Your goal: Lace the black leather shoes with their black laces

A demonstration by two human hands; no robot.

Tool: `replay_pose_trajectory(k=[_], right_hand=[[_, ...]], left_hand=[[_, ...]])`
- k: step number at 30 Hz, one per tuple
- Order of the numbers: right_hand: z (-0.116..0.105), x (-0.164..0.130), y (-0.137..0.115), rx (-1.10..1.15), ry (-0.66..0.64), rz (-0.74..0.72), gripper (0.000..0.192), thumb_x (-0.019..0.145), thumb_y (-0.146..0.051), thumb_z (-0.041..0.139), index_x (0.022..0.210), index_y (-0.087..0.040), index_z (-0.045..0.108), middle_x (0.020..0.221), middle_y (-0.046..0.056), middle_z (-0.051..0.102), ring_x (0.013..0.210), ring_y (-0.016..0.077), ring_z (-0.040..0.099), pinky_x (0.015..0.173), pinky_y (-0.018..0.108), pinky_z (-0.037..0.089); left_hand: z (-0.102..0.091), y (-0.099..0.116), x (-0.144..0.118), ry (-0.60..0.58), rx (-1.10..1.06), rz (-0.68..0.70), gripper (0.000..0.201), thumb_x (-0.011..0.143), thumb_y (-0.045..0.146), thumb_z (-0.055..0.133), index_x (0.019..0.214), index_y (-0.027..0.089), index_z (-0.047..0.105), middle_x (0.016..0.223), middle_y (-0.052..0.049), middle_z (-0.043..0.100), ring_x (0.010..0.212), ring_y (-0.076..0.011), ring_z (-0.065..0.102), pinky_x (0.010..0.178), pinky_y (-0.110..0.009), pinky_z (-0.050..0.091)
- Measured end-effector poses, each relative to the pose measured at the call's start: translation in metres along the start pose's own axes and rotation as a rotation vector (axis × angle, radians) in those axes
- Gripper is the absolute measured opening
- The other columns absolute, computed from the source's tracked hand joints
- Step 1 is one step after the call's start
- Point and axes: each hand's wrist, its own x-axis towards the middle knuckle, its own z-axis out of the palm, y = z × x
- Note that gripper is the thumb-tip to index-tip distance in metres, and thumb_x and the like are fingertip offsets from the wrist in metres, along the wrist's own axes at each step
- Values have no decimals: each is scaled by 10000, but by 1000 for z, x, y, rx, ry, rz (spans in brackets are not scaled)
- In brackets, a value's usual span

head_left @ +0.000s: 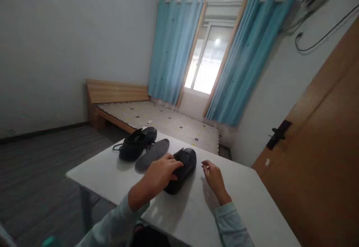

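A black shoe (187, 161) rests on the white table (179, 211), its toe pointing away from me. My left hand (164, 170) grips it from the left side, with the fingers over its opening and the thumb lower down. Just right of the shoe, my right hand (212, 175) hovers near the tabletop, fingers loosely bent and apart, holding nothing. Left of the gripped shoe lies a flat grey insole (153, 155). Beyond that is a second black shoe (133, 145), with a lace hanging out to the left. My left hand hides part of the nearer shoe.
Behind the table stands a wooden bed (117, 92) with a patterned mattress (168, 118) and a small white object (149, 122) on it. Blue curtains (175, 49) flank a window. A brown door (316, 146) with a black handle is close on the right.
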Motion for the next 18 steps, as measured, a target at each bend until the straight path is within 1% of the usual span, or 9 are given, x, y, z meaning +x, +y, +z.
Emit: replay_pose_trajectory(k=[4, 9, 13, 18], right_hand=[[1, -1, 0, -40, -12, 2, 261, 823, -229, 403, 932, -174, 634, 891, 67, 706, 734, 177, 650, 715, 269, 449], [2, -3, -2, -71, -17, -5, 251, 829, -225, 409, 931, -170, 632, 847, 68, 702, 719, 178, 644, 704, 266, 447], [1, -2, -2, -83, -38, -1, 236, 823, -209, 422, 915, -177, 637, 830, 61, 699, 721, 172, 640, 700, 254, 442], [2, -2, -1, -96, -44, 8, 231, 821, -207, 428, 900, -181, 643, 813, 57, 698, 720, 167, 639, 702, 245, 436]], left_hand=[[-11, -20, -5, 81, 27, -19, 393, 768, 138, 614, 1131, 285, 578, 1124, -18, 608, 1107, -197, 509, 833, -279, 480], [-16, -46, -5, 181, 79, -102, 386, 775, 160, 604, 1137, 292, 586, 1189, -40, 549, 1048, -196, 553, 753, -255, 502], [-8, -63, -3, 220, 129, -154, 375, 787, 178, 596, 1147, 281, 584, 1202, -56, 545, 1074, -212, 541, 708, -252, 517], [11, -81, -3, 265, 159, -194, 344, 804, 174, 581, 1137, 257, 594, 1178, -66, 571, 1141, -205, 499, 778, -258, 513]])
